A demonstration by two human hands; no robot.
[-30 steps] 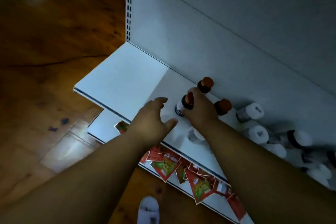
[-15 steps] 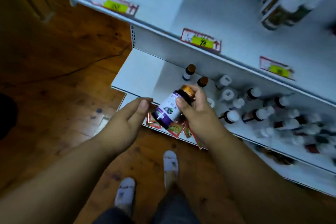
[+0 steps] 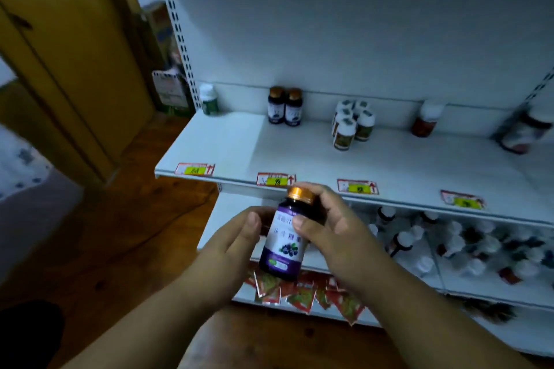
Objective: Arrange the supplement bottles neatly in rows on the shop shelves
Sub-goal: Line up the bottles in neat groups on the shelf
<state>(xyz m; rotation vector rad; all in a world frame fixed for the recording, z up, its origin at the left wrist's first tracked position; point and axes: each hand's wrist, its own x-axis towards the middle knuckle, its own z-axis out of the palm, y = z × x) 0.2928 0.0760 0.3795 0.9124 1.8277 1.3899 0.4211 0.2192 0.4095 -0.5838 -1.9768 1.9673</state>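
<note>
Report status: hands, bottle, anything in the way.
Right hand and left hand both grip the dark purple-labelled bottle with gold cap. Held off the shelf, below two matching gold-capped bottles. Nothing blocking.

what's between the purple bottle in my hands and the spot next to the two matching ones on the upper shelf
Nothing visible. The purple bottle, held by the left hand and right hand, sits in front of and below the shelf edge. The shelf surface before and beside the two matching bottles is bare; the white-capped cluster stands well right.
</note>
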